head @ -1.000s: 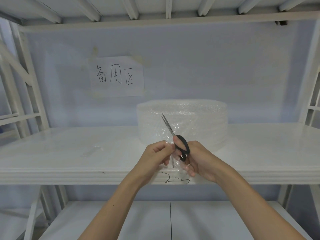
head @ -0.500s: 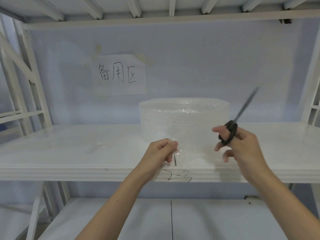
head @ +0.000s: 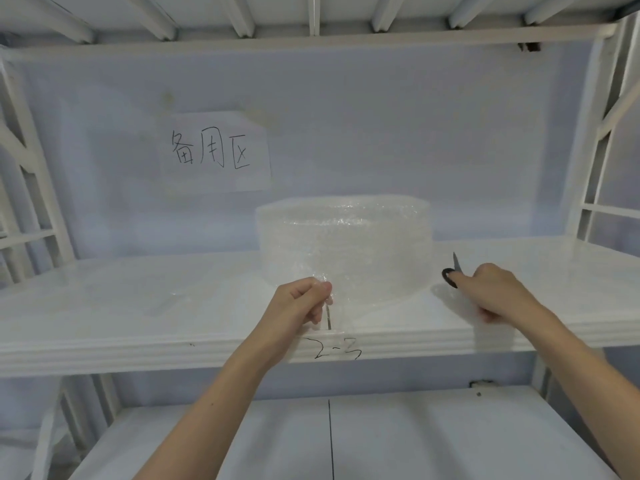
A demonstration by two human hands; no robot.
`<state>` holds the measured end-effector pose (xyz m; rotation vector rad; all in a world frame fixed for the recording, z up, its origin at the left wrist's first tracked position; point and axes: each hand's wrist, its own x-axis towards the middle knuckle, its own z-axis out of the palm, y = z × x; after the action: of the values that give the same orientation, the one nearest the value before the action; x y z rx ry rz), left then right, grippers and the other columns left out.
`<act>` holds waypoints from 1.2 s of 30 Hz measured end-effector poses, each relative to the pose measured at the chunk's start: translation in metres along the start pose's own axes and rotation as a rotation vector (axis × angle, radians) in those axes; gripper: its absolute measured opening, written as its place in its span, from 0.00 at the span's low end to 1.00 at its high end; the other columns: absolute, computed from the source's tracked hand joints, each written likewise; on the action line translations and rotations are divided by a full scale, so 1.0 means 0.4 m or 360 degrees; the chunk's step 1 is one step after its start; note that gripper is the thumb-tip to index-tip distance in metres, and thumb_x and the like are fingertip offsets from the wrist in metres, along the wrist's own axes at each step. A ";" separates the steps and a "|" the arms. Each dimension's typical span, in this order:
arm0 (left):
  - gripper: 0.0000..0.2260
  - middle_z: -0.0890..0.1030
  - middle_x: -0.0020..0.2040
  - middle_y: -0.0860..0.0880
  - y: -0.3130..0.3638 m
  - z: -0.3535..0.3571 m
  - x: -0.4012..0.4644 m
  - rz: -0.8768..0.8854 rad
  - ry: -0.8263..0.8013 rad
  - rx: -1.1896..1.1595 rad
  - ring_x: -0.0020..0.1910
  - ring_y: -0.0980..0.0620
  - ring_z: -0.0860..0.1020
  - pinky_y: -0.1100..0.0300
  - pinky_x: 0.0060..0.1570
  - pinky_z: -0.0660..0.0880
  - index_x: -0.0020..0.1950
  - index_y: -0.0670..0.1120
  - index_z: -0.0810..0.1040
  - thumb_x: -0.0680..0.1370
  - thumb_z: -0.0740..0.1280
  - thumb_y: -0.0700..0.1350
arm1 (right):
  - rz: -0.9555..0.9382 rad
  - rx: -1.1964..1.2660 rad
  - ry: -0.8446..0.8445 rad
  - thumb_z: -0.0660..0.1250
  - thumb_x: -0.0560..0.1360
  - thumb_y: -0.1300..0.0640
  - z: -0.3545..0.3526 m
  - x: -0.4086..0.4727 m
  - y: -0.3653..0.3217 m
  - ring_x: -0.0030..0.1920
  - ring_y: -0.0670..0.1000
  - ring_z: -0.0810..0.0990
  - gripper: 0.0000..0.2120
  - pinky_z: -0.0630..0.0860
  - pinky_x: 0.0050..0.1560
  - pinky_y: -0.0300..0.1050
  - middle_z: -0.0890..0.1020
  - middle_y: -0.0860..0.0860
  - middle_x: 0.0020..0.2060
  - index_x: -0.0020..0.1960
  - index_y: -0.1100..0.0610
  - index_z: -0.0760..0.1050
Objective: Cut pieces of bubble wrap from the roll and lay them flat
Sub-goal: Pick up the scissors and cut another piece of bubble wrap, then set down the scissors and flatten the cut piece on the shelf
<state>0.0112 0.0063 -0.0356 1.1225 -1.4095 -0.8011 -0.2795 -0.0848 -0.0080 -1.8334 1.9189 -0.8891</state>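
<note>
Pinching bubble wrap (head: pixel 341 299) with left hand (head: pixel 298 301); right hand (head: pixel 491 292) grips scissors (head: pixel 452 275).
Light, limp, slippery film, so likely best held by its edge.

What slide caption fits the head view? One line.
Left hand pinches bubble wrap; right hand holds scissors aside.

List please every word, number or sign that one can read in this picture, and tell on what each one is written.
"备用区": handwritten in black on the paper sheet stuck to the back wall, above and left of the bubble wrap roll.
"2-3": handwritten in black on the front edge of the shelf, just below the left hand; the strokes are rough, so this reading is likely, not certain.
No other text is visible.
</note>
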 end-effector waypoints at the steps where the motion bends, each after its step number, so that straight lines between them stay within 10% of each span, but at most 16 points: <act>1: 0.17 0.69 0.27 0.54 0.001 0.000 0.000 0.0000 0.0001 0.0005 0.29 0.54 0.69 0.68 0.27 0.63 0.31 0.50 0.78 0.80 0.65 0.46 | -0.0014 -0.0097 0.0005 0.59 0.78 0.46 0.005 0.002 -0.005 0.25 0.55 0.75 0.21 0.69 0.30 0.42 0.76 0.57 0.24 0.34 0.61 0.67; 12: 0.16 0.70 0.29 0.52 0.000 -0.005 -0.001 0.0008 -0.0048 -0.0006 0.28 0.54 0.69 0.68 0.28 0.63 0.31 0.49 0.78 0.80 0.66 0.47 | -0.0080 -0.0771 0.0209 0.58 0.78 0.43 0.064 0.001 -0.016 0.40 0.57 0.72 0.20 0.66 0.39 0.47 0.67 0.55 0.46 0.56 0.59 0.71; 18: 0.13 0.74 0.29 0.52 0.008 -0.020 0.018 -0.0001 -0.0088 -0.0184 0.29 0.52 0.71 0.64 0.31 0.71 0.36 0.41 0.77 0.80 0.66 0.44 | -0.0549 -0.0313 0.0597 0.59 0.78 0.49 0.054 -0.060 -0.067 0.38 0.56 0.74 0.14 0.68 0.36 0.48 0.76 0.54 0.39 0.40 0.58 0.72; 23: 0.13 0.74 0.29 0.53 0.015 -0.059 0.021 -0.0002 -0.0020 -0.0122 0.29 0.53 0.72 0.64 0.34 0.72 0.39 0.39 0.78 0.80 0.66 0.46 | -0.0910 0.0631 0.0058 0.67 0.75 0.53 0.101 -0.180 -0.222 0.37 0.59 0.80 0.12 0.77 0.43 0.51 0.83 0.54 0.32 0.37 0.57 0.80; 36: 0.10 0.75 0.33 0.48 -0.004 -0.206 -0.037 -0.0053 0.0149 -0.0044 0.30 0.52 0.72 0.68 0.28 0.69 0.39 0.43 0.80 0.78 0.69 0.46 | -0.0701 0.1145 -0.0808 0.72 0.73 0.63 0.301 -0.229 -0.386 0.35 0.50 0.82 0.05 0.82 0.41 0.43 0.85 0.55 0.34 0.47 0.65 0.82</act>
<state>0.0912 0.0296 -0.0289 1.1503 -1.3013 -0.7791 -0.0748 -0.0152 -0.0144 -1.7850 0.7570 -0.9499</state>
